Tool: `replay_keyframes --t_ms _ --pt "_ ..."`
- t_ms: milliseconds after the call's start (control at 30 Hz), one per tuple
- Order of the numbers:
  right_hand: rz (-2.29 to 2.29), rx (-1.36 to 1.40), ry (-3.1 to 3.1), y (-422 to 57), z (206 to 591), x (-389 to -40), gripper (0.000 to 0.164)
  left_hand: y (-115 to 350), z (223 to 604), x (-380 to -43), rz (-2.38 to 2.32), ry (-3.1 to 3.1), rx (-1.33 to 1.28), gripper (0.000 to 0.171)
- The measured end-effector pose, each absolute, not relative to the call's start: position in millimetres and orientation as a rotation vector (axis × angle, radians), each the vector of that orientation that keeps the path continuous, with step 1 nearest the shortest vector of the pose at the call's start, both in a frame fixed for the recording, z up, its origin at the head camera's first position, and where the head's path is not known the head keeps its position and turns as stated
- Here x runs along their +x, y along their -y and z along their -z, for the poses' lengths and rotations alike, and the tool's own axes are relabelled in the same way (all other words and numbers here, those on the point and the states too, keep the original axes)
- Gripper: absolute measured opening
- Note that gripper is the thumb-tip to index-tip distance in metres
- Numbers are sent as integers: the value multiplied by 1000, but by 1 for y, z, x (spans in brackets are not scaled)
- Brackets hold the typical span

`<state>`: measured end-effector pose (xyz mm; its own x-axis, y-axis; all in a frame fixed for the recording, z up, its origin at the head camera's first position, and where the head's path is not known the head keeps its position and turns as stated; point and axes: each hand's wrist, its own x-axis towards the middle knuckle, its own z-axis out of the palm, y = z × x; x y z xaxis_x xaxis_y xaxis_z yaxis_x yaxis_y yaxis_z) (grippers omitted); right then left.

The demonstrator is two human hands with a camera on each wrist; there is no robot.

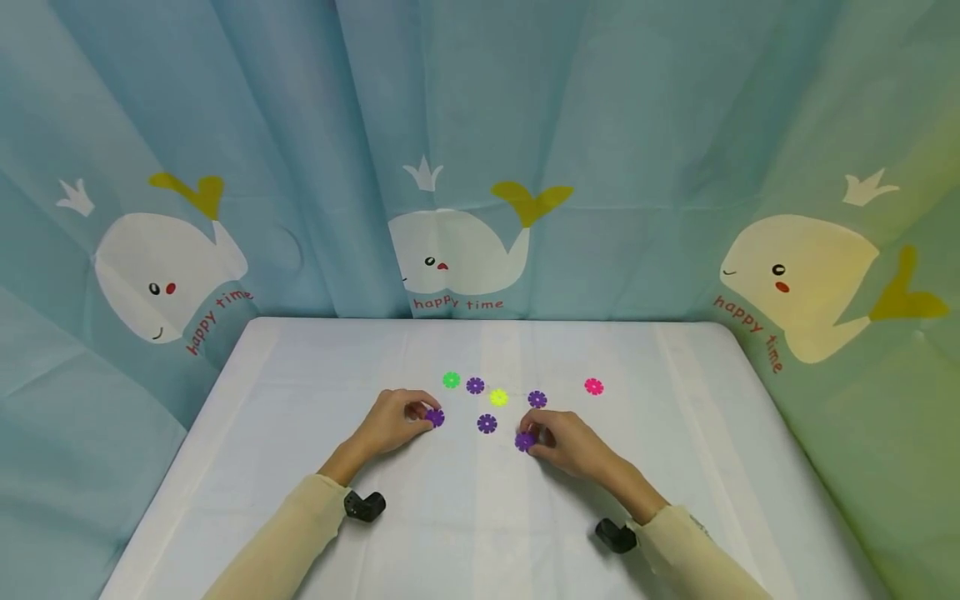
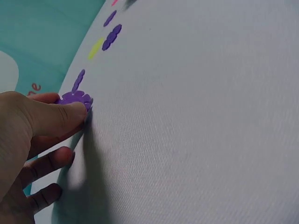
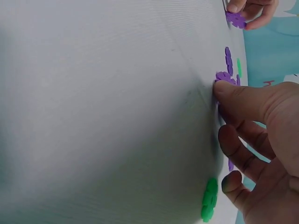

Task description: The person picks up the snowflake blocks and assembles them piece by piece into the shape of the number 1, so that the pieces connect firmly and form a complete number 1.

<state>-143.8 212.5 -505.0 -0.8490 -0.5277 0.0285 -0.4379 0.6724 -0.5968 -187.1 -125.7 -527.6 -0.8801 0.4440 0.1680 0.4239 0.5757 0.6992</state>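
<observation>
My left hand (image 1: 392, 421) pinches a purple notched flower-shaped disc (image 1: 435, 417) between thumb and index finger. In the left wrist view that disc (image 2: 74, 98) is partly covered by the thumb, and the other fingers are spread behind it. My right hand (image 1: 576, 446) likewise pinches a second purple disc (image 1: 524, 442) by its edge, close above the table. Between the hands lies a loose purple disc (image 1: 487, 423). Farther back are a green disc (image 1: 451, 380), another purple disc (image 1: 475, 385), a yellow disc (image 1: 498, 397) and a purple disc (image 1: 537, 399).
A pink disc (image 1: 594, 387) lies apart on the right of the white table (image 1: 315, 367). In the right wrist view, another green disc (image 3: 210, 199) sits below the right fingers. A blue curtain (image 1: 480, 100) with whales hangs behind the table's far edge.
</observation>
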Motion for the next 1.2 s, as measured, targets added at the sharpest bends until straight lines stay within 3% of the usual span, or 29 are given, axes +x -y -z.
replay_keyframes --t_ms 400,1200 --pt "961 -833 -2772 -215 509 -144 27 122 527 -186 -1360 -2714 732 25" --pt "1577 -502 -2521 -217 478 -151 30 102 493 -179 -1610 -2623 829 26"
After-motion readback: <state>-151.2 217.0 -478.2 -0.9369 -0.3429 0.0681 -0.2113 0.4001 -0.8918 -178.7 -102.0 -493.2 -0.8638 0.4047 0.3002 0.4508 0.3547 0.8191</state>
